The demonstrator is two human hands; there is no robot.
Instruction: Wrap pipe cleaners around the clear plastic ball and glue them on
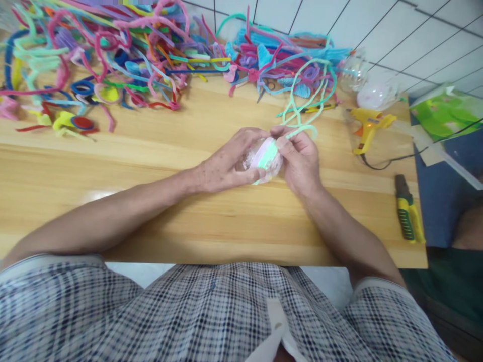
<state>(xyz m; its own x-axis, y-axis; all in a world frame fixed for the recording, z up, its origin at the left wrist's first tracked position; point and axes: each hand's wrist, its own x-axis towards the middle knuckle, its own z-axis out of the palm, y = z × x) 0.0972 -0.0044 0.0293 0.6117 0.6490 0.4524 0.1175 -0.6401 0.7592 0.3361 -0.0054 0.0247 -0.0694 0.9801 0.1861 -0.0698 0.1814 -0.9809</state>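
Observation:
A clear round ball (277, 168) with a lilac band and a mint-green band around it is held above the wooden table. My left hand (234, 163) wraps round its left side, thumb at the bottom and fingers over the top. At its upper right, my right hand (300, 161) pinches a mint-green pipe cleaner (298, 131) close to the ball's surface. Loose lengths of that pipe cleaner loop away behind the right hand toward the pile at the back.
Tangled coloured pipe cleaners (151, 60) cover the table's back left and middle. Scissors (264, 89) lie by them. A yellow glue gun (368, 128) with a cord, clear balls (377, 93) and green-handled pliers (406, 211) are at the right. Part of another person (470, 226) shows far right.

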